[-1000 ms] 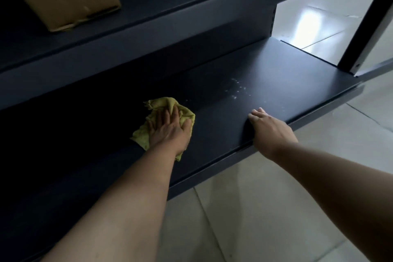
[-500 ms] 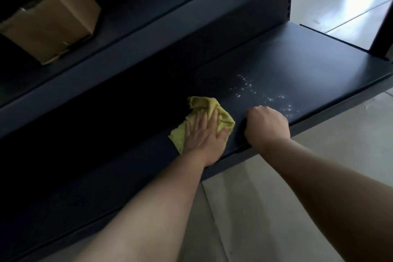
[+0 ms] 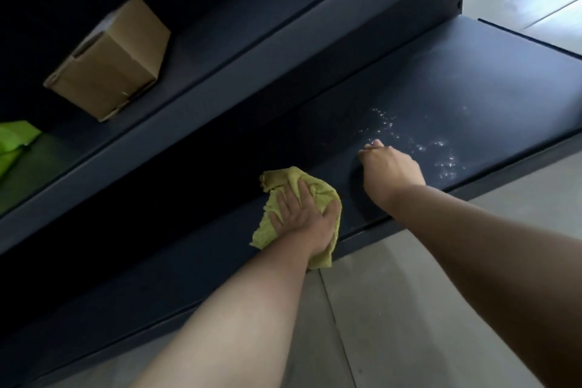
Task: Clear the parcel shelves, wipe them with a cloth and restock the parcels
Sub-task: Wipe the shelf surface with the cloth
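head view: left hand (image 3: 302, 219) flat, fingers spread, presses yellow cloth (image 3: 280, 178) on lower shelf (image 3: 441, 94); right hand (image 3: 392, 168) rests beside, fingers curled.

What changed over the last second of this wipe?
The left hand slid the yellow cloth rightward along the lower shelf toward the right hand, whose fingers curled in. Left hand still presses the cloth flat; the cardboard box stays put.

Matt shelf (image 3: 472, 79), nubbly cloth (image 3: 318, 195)
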